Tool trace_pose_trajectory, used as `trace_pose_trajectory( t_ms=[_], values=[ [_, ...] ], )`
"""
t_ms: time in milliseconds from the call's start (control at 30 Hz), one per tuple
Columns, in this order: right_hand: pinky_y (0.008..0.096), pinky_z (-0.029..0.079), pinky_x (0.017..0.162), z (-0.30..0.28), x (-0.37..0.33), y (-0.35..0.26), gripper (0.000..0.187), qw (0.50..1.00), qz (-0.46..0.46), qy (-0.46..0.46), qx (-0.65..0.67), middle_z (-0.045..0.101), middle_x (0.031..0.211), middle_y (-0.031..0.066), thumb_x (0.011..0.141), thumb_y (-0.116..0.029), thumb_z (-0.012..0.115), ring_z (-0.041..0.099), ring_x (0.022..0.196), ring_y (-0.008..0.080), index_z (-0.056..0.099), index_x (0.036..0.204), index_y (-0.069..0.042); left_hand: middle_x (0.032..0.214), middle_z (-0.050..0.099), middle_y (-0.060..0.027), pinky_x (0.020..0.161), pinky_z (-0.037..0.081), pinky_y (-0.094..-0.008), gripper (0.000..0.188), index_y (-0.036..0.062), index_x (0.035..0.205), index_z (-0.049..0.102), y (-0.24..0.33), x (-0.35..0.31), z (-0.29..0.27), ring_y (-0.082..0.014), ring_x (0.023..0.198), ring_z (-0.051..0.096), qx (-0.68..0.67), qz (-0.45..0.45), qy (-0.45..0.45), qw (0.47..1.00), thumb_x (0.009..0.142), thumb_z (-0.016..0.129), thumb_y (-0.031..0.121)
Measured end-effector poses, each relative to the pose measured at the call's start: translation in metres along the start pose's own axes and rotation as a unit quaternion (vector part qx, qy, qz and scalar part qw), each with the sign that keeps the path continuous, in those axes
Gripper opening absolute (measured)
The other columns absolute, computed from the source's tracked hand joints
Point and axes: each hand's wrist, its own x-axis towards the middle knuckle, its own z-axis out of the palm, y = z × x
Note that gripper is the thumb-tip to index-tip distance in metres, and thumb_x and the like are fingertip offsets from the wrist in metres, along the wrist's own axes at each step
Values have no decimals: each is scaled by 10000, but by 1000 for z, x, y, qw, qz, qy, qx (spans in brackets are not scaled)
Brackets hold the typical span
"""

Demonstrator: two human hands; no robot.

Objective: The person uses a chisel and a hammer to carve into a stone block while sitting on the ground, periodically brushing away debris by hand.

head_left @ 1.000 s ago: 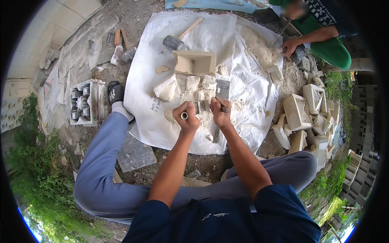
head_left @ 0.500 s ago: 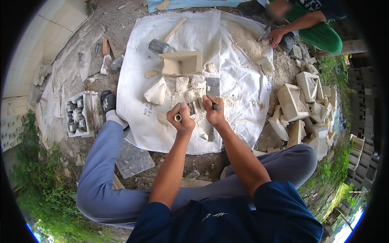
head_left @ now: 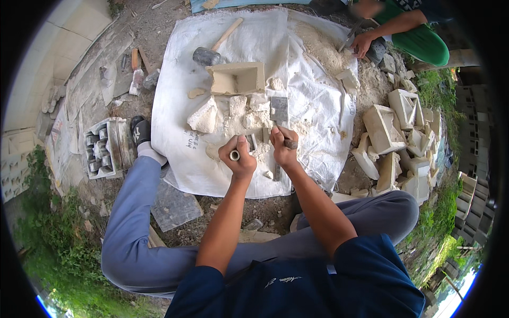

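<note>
My left hand [head_left: 238, 157] is closed around a tool with a round, hollow tube end [head_left: 234, 155]. Beside its fingers shows a grey metal piece [head_left: 252, 141]; I cannot tell whether it belongs to that tool. My right hand [head_left: 284, 150] grips a dark, round-ended tool handle [head_left: 290, 143]. Just beyond it is a flat grey rectangular plate [head_left: 279, 108], whose link to the handle is unclear. Both hands are low over a white sheet [head_left: 180, 74], near broken pale stone chunks [head_left: 203, 115] and powder. A pale open stone box [head_left: 237, 78] stands farther off.
A mallet [head_left: 207, 56] lies at the sheet's far left. Hollow pale blocks [head_left: 383, 130] are piled at right. A tray of dark pieces [head_left: 103, 150] is by my left foot. Another person's hand [head_left: 362, 44] works at the far right with a tool.
My right hand has shifted slightly right and nearer to me, its handle turned more sideways. My left hand has barely moved. The whole view has shifted a little.
</note>
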Motion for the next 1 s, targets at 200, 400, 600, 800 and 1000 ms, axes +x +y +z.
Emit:
trace_pose_trajectory(
  t_ms=[200,400,600,800,1000],
  values=[
    [330,274,494,1,0,-23,441,1000,14,8,-14,346,547,34,1015,-176,550,309,569,96,426,637,13,498,286,-5,457,188,-340,416,21,598,322,-7,-12,2,-73,478,293,-3,-5,0,1000,926,552,131],
    [344,270,489,4,-1,-34,462,1000,22,4,12,333,555,45,1018,-184,564,294,572,109,400,631,8,889,572,-117,562,468,-283,137,21,977,540,-45,-34,-29,-128,630,536,25,-76,-33,996,958,624,128],
    [354,267,488,-2,-11,-15,468,999,27,10,43,320,551,60,1019,-202,563,287,558,117,401,634,10,596,454,-8,469,315,-285,318,38,650,429,-5,-35,-33,-92,502,409,74,-29,-119,990,927,578,87],
    [334,264,487,-14,-12,-28,459,998,53,15,3,338,542,20,1017,-176,564,276,559,103,408,622,-1,517,366,15,466,255,-289,385,25,590,367,18,-42,-22,-82,484,362,32,-64,-80,994,915,555,110],
    [368,252,475,-22,-35,-14,477,997,-56,30,-45,309,529,50,996,-185,594,278,536,122,383,607,-8,547,408,4,479,284,-274,390,41,600,365,7,-50,-14,-86,505,381,-15,-93,-16,995,937,555,89]
  ],
)
